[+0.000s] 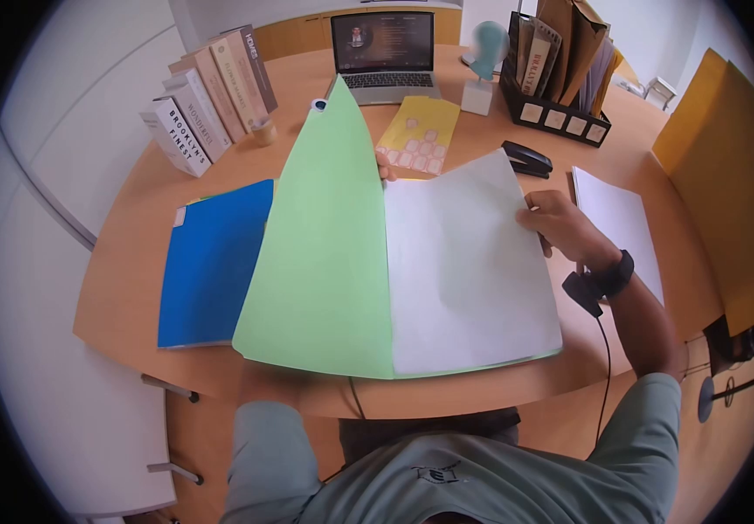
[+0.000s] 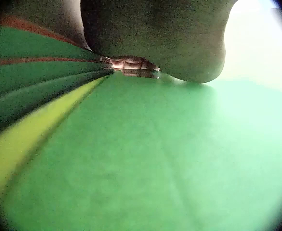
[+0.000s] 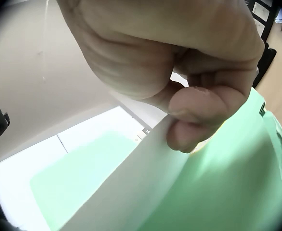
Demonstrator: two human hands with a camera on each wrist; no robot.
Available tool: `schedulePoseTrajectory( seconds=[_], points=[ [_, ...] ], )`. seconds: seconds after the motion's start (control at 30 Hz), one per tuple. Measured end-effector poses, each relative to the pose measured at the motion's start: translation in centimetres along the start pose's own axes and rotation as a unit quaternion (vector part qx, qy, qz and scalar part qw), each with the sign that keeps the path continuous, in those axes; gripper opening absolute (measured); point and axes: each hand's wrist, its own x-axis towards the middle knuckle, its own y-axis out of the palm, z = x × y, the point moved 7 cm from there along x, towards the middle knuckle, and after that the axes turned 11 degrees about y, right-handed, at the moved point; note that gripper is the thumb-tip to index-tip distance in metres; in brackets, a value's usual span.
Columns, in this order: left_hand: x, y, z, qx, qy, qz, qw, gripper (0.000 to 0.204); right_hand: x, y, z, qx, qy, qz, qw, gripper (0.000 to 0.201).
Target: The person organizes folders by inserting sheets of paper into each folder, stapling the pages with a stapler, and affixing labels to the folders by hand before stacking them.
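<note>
A green folder is spread open above the desk, with white paper over its right half. Behind the raised green cover is the left hand; only its fingers show, gripping the folder near the top of the fold. The left wrist view has the left hand dark and close against the green surface, its fingertips hidden. At the paper's upper right edge, the right hand pinches the sheet. In the right wrist view, the curled fingers of the right hand hold the white paper beside green folder material.
A blue folder lies left of the green one. Behind are books, a laptop, a yellow patterned card, a statuette and a black file holder. A stapler and white sheets lie right.
</note>
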Motion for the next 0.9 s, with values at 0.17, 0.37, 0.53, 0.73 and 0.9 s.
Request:
schedulePoseTrajectory(
  seconds=[0.17,0.37,0.53,0.73,0.9],
  points=[
    [0.2,0.1,-0.1,-0.003,0.002,0.001,1.000,0.040,-0.4,-0.1,0.1,0.053,-0.021,-0.009,0.998,0.023],
    [0.2,0.1,-0.1,0.002,0.002,0.003,1.000,0.040,0.1,-0.5,-1.0,0.034,-0.021,-0.005,0.999,0.023],
    [0.4,0.0,-0.2,0.005,0.004,0.001,1.000,0.040,0.5,-0.3,-1.3,0.028,-0.020,-0.005,0.999,0.023],
    [0.4,-0.1,-0.1,0.005,0.004,0.001,1.000,0.040,0.6,-0.1,-2.0,0.027,-0.021,0.003,0.999,0.023],
    [0.6,-0.2,-0.2,0.006,0.007,0.000,1.000,0.040,0.7,0.0,-2.2,0.003,-0.020,-0.007,1.000,0.026]
  ],
)
